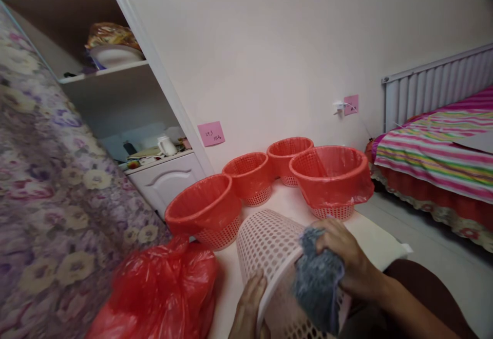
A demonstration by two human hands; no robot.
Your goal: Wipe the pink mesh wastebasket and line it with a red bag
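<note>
Wiping step: right hand (pixel 346 257) pinches grey cloth (pixel 318 282) on pink basket (pixel 269 246), left hand (pixel 250 303) spread steadying rim at 6 o'clock; next, basket needs turning

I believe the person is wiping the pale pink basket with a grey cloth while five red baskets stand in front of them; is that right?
Not quite: the head view shows four red baskets, not five. The rest holds: the right hand presses a grey cloth on the pale pink basket, steadied by the left hand.
</note>
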